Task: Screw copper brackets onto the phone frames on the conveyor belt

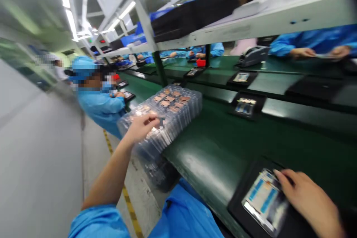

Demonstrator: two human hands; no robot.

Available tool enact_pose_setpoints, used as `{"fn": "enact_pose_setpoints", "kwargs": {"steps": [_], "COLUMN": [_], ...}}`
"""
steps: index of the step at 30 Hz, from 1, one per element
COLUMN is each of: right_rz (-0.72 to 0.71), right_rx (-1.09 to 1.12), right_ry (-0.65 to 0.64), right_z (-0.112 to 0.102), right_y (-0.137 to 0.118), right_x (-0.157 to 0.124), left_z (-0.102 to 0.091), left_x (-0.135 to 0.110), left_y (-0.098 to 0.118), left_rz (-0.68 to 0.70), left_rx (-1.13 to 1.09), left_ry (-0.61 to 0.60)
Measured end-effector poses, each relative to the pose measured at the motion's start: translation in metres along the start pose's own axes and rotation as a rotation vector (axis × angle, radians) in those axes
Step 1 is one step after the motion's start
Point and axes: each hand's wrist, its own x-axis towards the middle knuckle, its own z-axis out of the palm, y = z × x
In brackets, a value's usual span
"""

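Observation:
My left hand (142,126) reaches out over a stack of clear plastic trays (178,109) that hold several small copper-coloured parts; its fingers are curled at the near tray's edge, and what they pinch is blurred. My right hand (306,197) rests at the lower right on a small blue-and-white device (263,199) lying in a black holder (245,208) on the green conveyor belt (223,145). Its fingers lie across the device's upper right corner.
More black holders with devices (244,105) (241,77) lie further along the belt. A worker in a blue coat (100,104) sits at my left, and other people's hands (302,52) work across the belt. A shelf (251,22) with black trays runs overhead. A yellow floor line (126,197) runs beside me.

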Motion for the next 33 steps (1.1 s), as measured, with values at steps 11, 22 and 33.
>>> {"fn": "enact_pose_setpoints", "kwargs": {"steps": [11,22,33], "right_rz": [-0.372,0.57,0.58], "right_rx": [0.254,0.476,0.368], "right_ry": [-0.197,0.07,-0.079], "right_z": [-0.054,-0.037,-0.061], "right_y": [-0.092,-0.012,0.005], "right_x": [-0.045,-0.045,-0.04], "left_z": [0.276,0.32,0.342], "left_x": [-0.049,-0.004,-0.002], "left_y": [0.129,0.164,0.183], "left_rz": [-0.099,0.967,0.863], "left_rx": [-0.952,0.168,0.102], "left_ry": [-0.89,-0.562,-0.722]}}
